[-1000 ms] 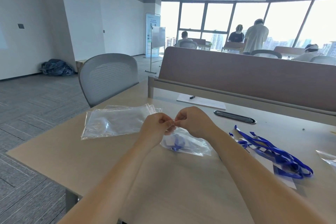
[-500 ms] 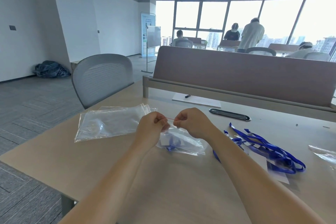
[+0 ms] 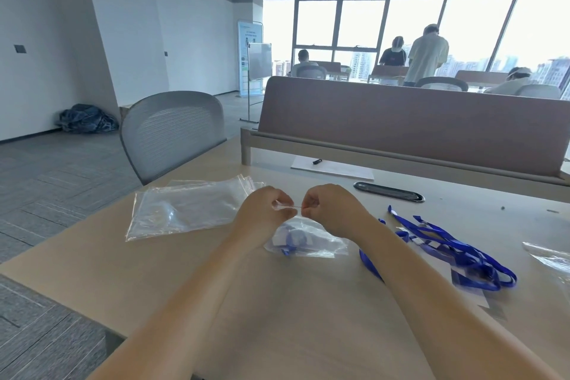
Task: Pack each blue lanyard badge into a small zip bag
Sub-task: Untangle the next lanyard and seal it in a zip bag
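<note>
Pinching the top strip of a small zip bag (image 3: pixel 303 239), the left hand (image 3: pixel 262 210) and right hand (image 3: pixel 331 210) hold it just above a wooden table (image 3: pixel 185 271). A blue lanyard badge (image 3: pixel 294 239) sits inside, apparently coiled. Spare empty bags (image 3: pixel 185 210) lie left; loose lanyards (image 3: pixel 447 247) lie right.

Near desk (image 3: pixel 308 318) bare (lanyards (image 3: pixel 447 250) crowd right).
</note>
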